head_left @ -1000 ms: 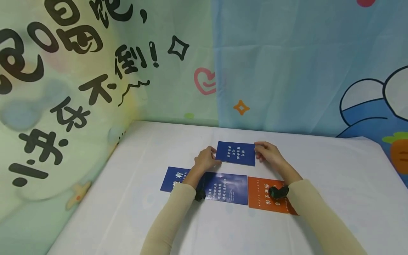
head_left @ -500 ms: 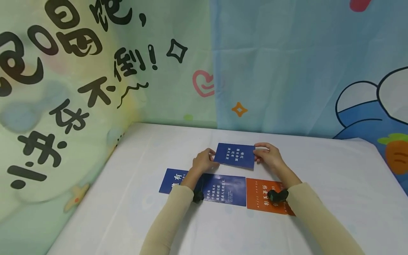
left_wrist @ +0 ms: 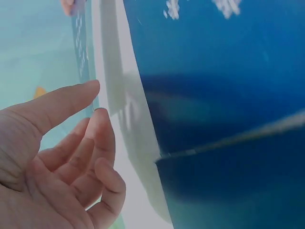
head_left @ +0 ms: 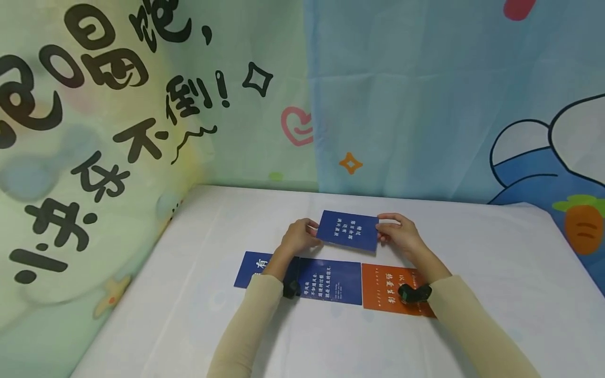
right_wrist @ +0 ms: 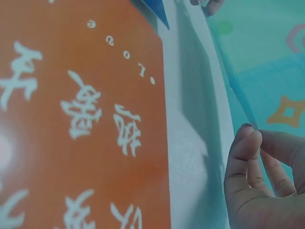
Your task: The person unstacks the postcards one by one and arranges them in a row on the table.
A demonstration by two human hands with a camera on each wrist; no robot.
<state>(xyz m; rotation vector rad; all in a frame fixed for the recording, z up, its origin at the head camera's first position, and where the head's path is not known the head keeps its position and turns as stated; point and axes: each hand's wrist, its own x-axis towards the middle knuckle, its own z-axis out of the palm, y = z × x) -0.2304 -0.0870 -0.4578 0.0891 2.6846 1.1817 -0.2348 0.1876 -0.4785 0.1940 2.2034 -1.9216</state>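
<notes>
A blue card (head_left: 348, 231) with white printed characters is held between two hands, tilted above the white table. My left hand (head_left: 300, 236) pinches its left edge between thumb and fingertips, and my right hand (head_left: 402, 232) pinches the right edge. From the left wrist the card (left_wrist: 81, 47) appears as a thin, nearly edge-on strip; its shadow falls on the cloth. The right wrist view shows thumb and forefinger meeting on the near corner of that card (right_wrist: 233, 81). Just in front lies a row of cards, a blue one (head_left: 337, 283) and an orange one (head_left: 378, 286) among them.
Another blue card (head_left: 247, 268) lies at the row's left end, partly covered by the left forearm. The right wrist hides part of the orange end. White cloth (head_left: 189, 315) covers the table, and printed fabric walls (head_left: 402, 105) stand behind and to the left.
The held card has turned slightly, its near edge coming a little toward me. Both hands keep their pinch. The head view has shifted a little; the row of cards stays put.
</notes>
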